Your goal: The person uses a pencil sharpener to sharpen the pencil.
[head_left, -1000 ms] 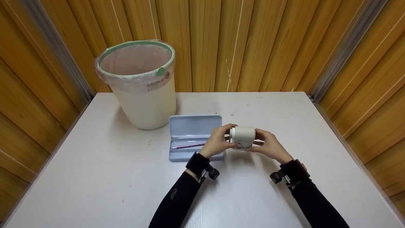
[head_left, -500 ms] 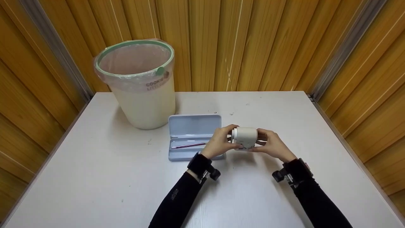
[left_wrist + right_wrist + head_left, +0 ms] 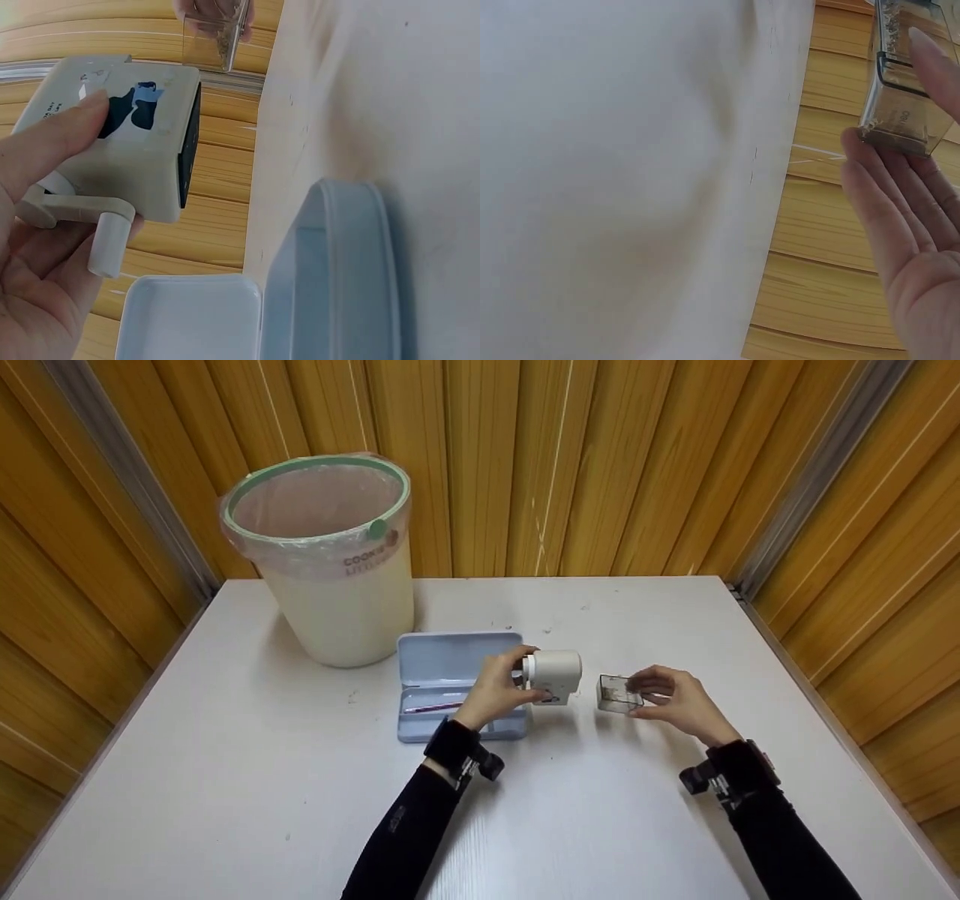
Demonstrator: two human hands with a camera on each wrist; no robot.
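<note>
My left hand (image 3: pixel 489 691) grips a cream crank pencil sharpener (image 3: pixel 559 673) above the table, thumb across its printed side. In the left wrist view, the white crank handle (image 3: pixel 111 241) hangs beside the fingers. To its right, my right hand (image 3: pixel 684 706) holds a clear shavings drawer (image 3: pixel 616 705), which is apart from the sharpener body. Pencil shavings (image 3: pixel 891 30) show inside the drawer in the right wrist view, with the thumb on one side and fingers under the other. Behind my left hand lies an open light-blue pencil case (image 3: pixel 420 729) with a purple striped pencil (image 3: pixel 433 708) inside.
A cream trash bin (image 3: pixel 352 615) with a green rim and plastic liner stands at the back left of the white table (image 3: pixel 225 780). Wood-patterned panels (image 3: pixel 600 472) enclose the back and sides. Small dark specks dot the tabletop.
The shavings drawer has come out of the sharpener in my right hand, which moved right. My left hand shifted slightly left with the sharpener. The pencil case and bin stayed put.
</note>
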